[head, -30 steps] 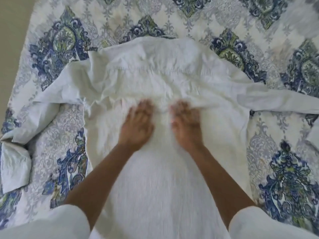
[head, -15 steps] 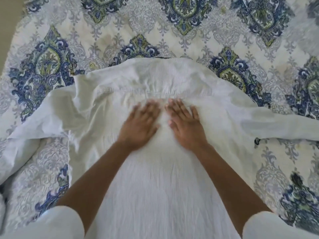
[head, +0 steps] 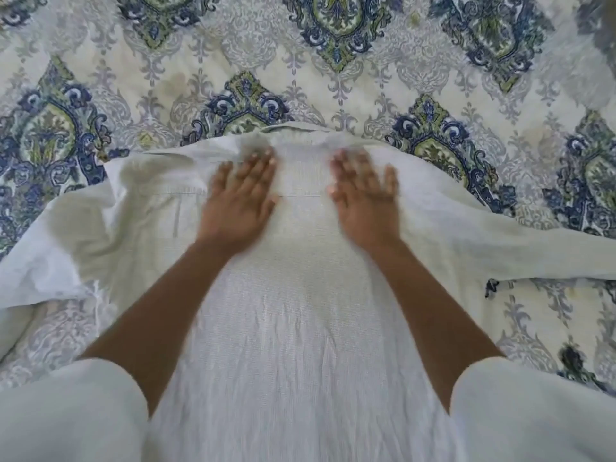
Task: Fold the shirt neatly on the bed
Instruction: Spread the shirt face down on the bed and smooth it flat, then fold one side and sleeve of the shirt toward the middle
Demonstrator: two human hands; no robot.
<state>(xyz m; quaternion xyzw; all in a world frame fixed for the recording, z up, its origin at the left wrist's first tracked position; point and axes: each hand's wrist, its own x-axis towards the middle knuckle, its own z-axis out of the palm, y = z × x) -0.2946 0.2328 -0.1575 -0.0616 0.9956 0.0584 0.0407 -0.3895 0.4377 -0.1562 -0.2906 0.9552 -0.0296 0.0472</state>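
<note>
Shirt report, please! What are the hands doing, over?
Both open: left hand and right hand flat on the shirt below its collar. Shirt spread on the bed, not yet folded. Nothing in the way.

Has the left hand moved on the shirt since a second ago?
Yes. The left hand slid up the shirt, over the yoke seam toward the collar, and leftward.

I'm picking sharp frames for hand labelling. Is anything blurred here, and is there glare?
Head view: both hands are motion-smeared, the right hand more than the left hand, fingertips ghosted; the shirt weave and the bedspread print are fairly sharp, except one smeared upper corner; light soft and even, no glare.
</note>
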